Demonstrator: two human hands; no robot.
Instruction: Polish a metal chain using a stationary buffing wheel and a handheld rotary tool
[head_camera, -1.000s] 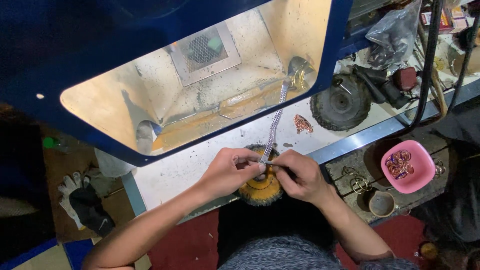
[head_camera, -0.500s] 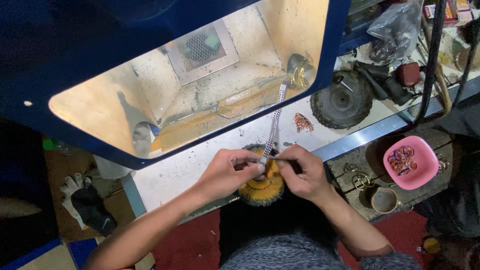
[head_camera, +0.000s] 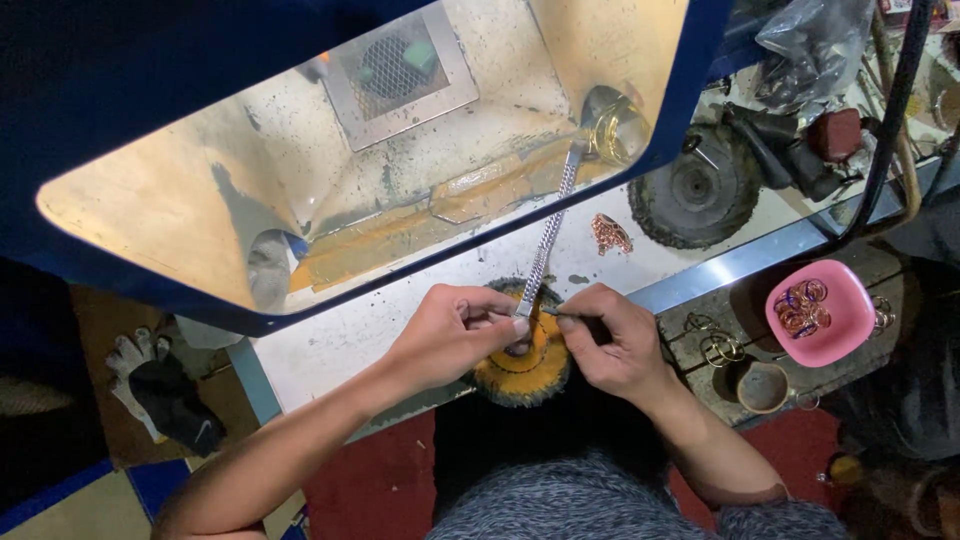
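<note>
My left hand (head_camera: 452, 335) pinches the near end of a long silver chain band (head_camera: 548, 240) between thumb and fingertips, just above the round yellow buffing wheel (head_camera: 522, 362) at the bench's near edge. My right hand (head_camera: 612, 340) is closed around a thin dark tool whose tip meets the band at that same spot; the 2 hands nearly touch. The band runs away from me, up toward the lit opening of the blue hood (head_camera: 690, 90), whose lower rim crosses close over my knuckles, leaving little room above. To the right lie a small coppery chain piece (head_camera: 610, 233), a dark wheel (head_camera: 697, 188) and a pink bowl (head_camera: 822, 312) of rings, well apart. The white bench top (head_camera: 340, 340) is grimy. A work glove (head_camera: 160, 385) lies on the floor at left.
</note>
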